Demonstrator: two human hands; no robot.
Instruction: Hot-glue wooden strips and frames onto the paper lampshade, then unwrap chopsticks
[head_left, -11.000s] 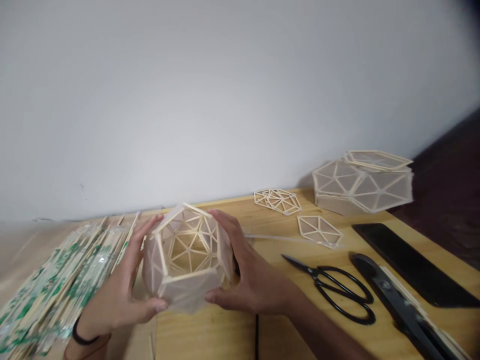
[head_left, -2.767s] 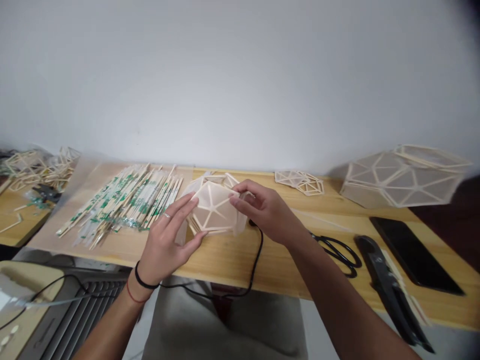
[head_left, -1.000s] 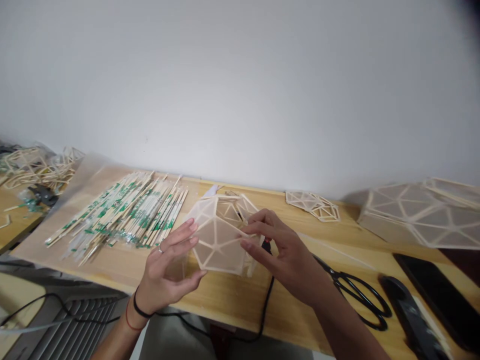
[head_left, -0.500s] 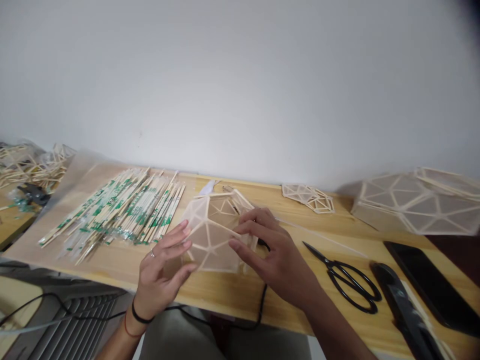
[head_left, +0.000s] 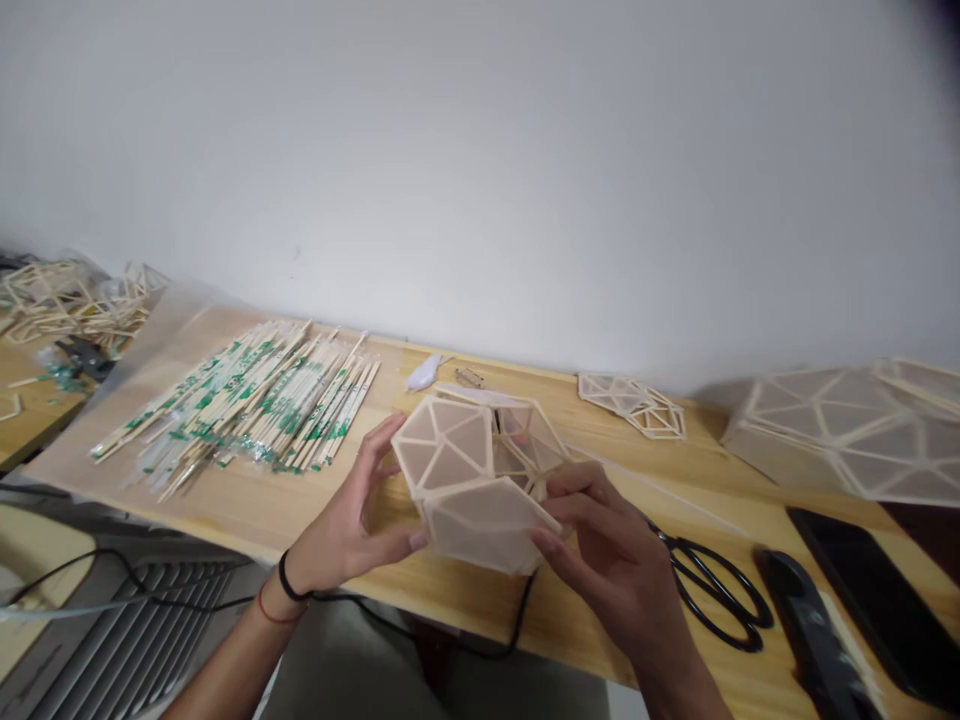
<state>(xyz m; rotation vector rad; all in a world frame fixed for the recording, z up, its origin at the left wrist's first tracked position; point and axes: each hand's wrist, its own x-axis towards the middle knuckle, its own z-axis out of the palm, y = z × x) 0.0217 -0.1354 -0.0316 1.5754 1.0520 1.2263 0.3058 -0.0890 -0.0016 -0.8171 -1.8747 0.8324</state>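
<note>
Two hands on a small paper-and-stick model

The small model [head_left: 461, 465], built of pale panels ribbed with thin sticks, was at the front of the wooden table [head_left: 592, 625], between both hands, with a gap at its top right. The left hand [head_left: 349, 520] was at its nine o'clock side, fingers and thumb spread wide in an open curve, the fingertips by the upper edge and the thumb by the lower one. The right hand [head_left: 615, 555] was at its four o'clock side, pinching the edge of the front panel between thumb and fingers.

Around the model, a pile of wrapped sticks [head_left: 274, 400] lay between nine and ten o'clock on a brown sheet [head_left: 86, 430], and a jumble of stick frames [head_left: 75, 300] lay farther out that way. A little white bag [head_left: 424, 373] was at eleven o'clock, and some flat frames [head_left: 630, 402] were at two, near the wall [head_left: 480, 180]. A larger panelled model [head_left: 847, 430] stood at three. The scissors [head_left: 720, 597] lay at four o'clock, just beside the right hand, with a long black tool [head_left: 814, 630] and a flat black slab [head_left: 874, 600] beyond them
</note>
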